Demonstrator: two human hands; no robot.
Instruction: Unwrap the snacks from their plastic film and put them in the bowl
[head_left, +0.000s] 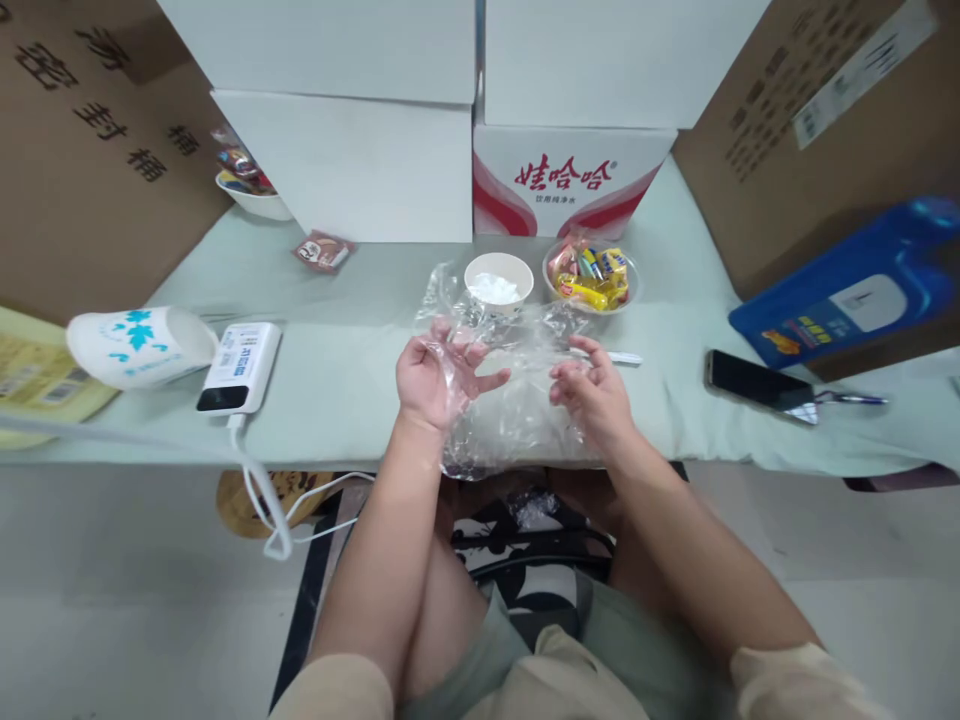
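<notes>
A crumpled sheet of clear plastic film (510, 420) spreads between my hands at the table's front edge. My left hand (437, 382) is palm up with its fingers apart, and part of the film lies across its palm and fingers. On the other side, my right hand (596, 392) has its fingers bent in, pinched at the film's right edge. Just beyond the film stands a paper bowl (499, 268) with a white substance inside. To its right is a clear bowl (634, 280) of wrapped snacks. A white stick-like item (624, 358) lies partly behind my right hand.
White boxes (352, 160) line the back. On the left are a tipped paper cup (142, 345), a cabled power bank (244, 365) and a brown packet (324, 252). A phone (757, 385) and a blue bottle (840, 290) are on the right, near a cardboard wall (840, 180).
</notes>
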